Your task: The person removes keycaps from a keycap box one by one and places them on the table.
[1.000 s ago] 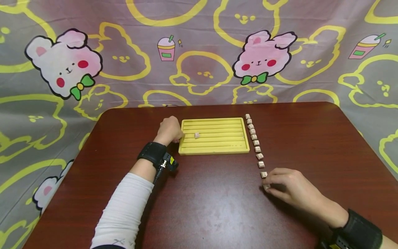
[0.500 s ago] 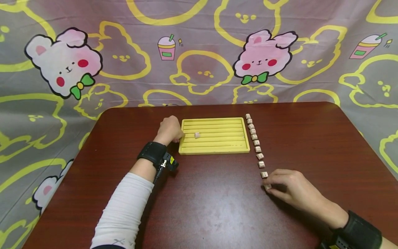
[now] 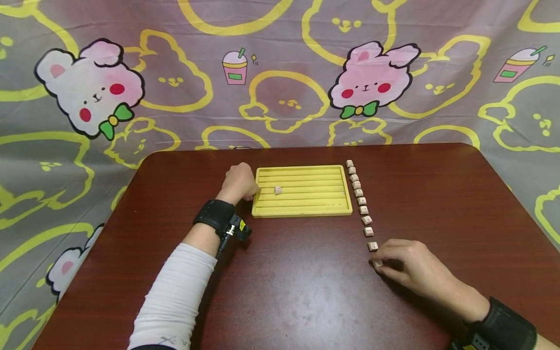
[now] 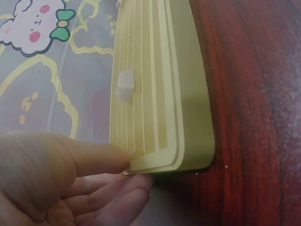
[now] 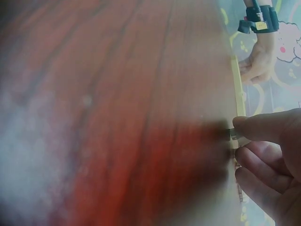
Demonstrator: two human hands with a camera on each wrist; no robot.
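Observation:
A yellow ridged tray [image 3: 302, 214] lies on the table, with one small pale keycap [image 3: 278, 190] on its slats. My left hand [image 3: 238, 182] grips the tray's left edge; in the left wrist view the thumb [image 4: 101, 157] is on top of the rim and the fingers are below it. To the right of the tray, several beige keycaps [image 3: 364, 210] form a slanting line toward me. At its near end my right hand [image 3: 413, 262] pinches a keycap [image 3: 377, 264] between thumb and fingers, partly covering it. The marks on the keycaps are too small to read.
The dark brown table [image 3: 297, 282] is glossy and reflects light near the front. Behind it hangs a patterned cloth [image 3: 280, 58] with cartoon rabbits. A black wrist strap with a camera [image 3: 223, 221] sits on the left wrist, close to the tray's near left corner.

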